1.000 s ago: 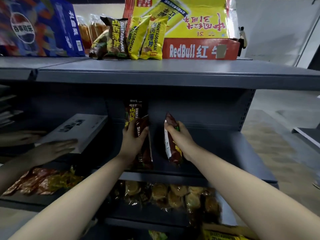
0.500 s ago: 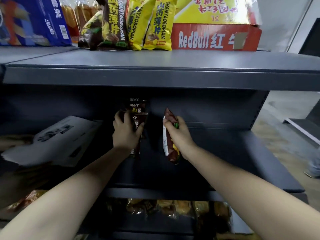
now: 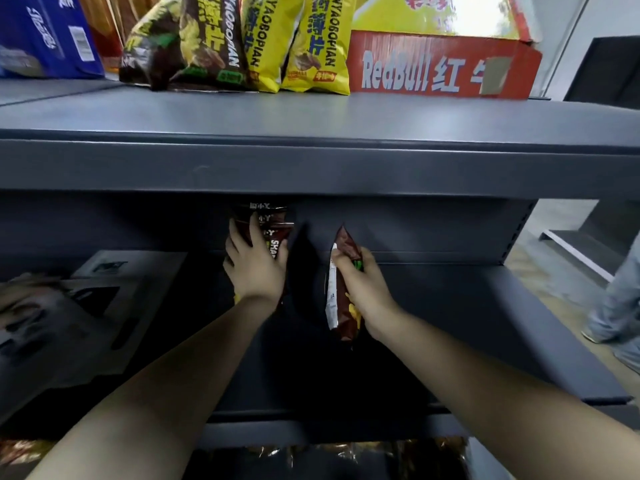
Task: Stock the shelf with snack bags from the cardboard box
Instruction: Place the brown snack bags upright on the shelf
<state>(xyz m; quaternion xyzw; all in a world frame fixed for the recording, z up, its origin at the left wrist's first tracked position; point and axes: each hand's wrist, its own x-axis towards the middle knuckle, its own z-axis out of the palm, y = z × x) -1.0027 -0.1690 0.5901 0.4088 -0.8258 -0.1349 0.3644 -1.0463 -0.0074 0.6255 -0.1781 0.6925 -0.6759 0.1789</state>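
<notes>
Stocking is under way. Your left hand (image 3: 254, 268) lies with fingers spread against the dark bags (image 3: 268, 228) standing at the back of the middle shelf (image 3: 485, 323), steadying them, not clasping them. Your right hand (image 3: 365, 292) is wrapped round one more snack bag (image 3: 341, 306), held edge-on just right of that row (whether its bottom touches the board, I cannot tell). By my reading, a short row is placed and this bag goes next. The cardboard box is out of view, so the remaining stock is unknown.
</notes>
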